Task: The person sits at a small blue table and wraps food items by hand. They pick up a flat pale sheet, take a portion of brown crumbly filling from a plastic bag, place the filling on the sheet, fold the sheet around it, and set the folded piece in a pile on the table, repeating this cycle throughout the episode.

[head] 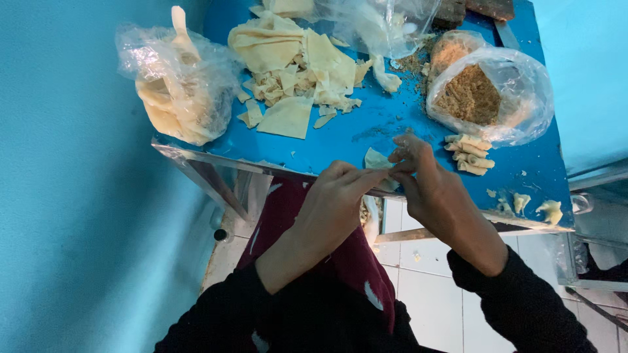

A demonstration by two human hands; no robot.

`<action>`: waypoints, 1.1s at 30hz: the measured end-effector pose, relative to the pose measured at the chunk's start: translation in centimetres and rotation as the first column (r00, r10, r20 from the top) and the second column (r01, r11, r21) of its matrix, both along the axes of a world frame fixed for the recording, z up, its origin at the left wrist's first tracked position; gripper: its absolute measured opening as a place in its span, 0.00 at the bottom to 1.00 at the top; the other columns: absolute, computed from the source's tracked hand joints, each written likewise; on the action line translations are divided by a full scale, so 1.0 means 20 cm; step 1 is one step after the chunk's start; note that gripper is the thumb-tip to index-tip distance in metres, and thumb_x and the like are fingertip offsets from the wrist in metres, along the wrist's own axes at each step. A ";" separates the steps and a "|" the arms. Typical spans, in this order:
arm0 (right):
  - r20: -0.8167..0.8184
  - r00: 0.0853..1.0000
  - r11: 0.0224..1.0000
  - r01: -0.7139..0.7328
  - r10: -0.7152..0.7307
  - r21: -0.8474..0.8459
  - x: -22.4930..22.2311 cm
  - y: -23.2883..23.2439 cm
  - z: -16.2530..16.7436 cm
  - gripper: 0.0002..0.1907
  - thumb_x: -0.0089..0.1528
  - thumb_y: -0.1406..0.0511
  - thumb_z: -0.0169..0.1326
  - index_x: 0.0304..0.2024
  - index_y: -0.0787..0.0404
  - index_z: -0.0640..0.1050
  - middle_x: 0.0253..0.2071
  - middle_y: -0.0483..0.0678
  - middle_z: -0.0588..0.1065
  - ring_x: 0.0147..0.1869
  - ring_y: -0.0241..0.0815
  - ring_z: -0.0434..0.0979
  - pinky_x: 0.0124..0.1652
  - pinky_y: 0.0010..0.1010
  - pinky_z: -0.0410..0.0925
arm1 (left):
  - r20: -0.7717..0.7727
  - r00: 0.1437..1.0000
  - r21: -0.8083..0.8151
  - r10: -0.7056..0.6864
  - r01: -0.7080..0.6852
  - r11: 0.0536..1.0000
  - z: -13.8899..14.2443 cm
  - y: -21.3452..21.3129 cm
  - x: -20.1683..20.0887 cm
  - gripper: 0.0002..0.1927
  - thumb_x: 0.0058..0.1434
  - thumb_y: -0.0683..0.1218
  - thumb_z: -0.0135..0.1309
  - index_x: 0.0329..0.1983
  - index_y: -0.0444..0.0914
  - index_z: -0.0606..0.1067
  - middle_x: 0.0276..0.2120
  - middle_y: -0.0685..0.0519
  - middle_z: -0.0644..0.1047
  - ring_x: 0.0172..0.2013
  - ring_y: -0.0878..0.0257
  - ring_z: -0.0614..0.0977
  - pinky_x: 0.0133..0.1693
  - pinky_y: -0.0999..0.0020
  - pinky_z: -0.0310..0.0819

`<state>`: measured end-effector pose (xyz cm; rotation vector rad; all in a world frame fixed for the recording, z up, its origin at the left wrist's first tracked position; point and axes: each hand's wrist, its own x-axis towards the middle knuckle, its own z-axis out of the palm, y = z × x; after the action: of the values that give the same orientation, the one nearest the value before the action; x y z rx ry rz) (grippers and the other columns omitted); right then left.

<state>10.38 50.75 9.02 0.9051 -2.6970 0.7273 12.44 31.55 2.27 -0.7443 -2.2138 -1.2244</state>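
Dough wrapper (pixel 377 160) pinched between left hand (pixel 333 206) and right hand (pixel 428 183).

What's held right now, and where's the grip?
A small pale wrapper, pinched between both hands at the table's near edge: left hand on its lower right edge, right hand on its right side.

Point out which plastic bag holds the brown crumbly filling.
The open plastic bag at the table's right, behind the small rolled pieces; the left bag holds pale dough sheets.
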 end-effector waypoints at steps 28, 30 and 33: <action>-0.011 0.987 0.981 -0.156 0.159 0.115 0.00 0.18 0.00 0.24 0.63 0.68 0.57 0.59 0.61 0.65 0.47 0.53 0.80 0.52 0.56 0.82 0.45 0.44 0.73 | -0.173 0.980 -0.068 0.094 -0.107 0.992 -0.08 0.13 -0.07 0.08 0.66 0.37 0.57 0.47 0.38 0.76 0.36 0.53 0.78 0.44 0.55 0.78 0.49 0.56 0.67; -0.044 0.987 0.980 -0.145 0.152 0.137 -0.03 0.17 0.01 0.22 0.64 0.69 0.57 0.59 0.60 0.66 0.44 0.54 0.80 0.51 0.57 0.81 0.45 0.45 0.73 | -0.126 0.987 -0.024 0.096 -0.100 0.995 -0.06 0.14 -0.06 0.07 0.65 0.37 0.58 0.44 0.40 0.76 0.35 0.53 0.78 0.43 0.55 0.78 0.47 0.57 0.66; 0.076 0.988 0.982 -0.140 0.131 0.130 -0.10 0.15 0.05 0.23 0.64 0.70 0.58 0.59 0.58 0.67 0.41 0.54 0.80 0.47 0.56 0.82 0.42 0.43 0.72 | -0.038 0.997 0.060 0.070 -0.067 0.996 -0.02 0.15 -0.07 0.07 0.62 0.37 0.57 0.41 0.42 0.77 0.35 0.53 0.79 0.43 0.53 0.79 0.46 0.57 0.68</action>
<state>8.34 53.75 10.02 1.1251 -2.7933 0.6176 11.11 34.53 1.80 -0.6586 -2.1440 -1.2245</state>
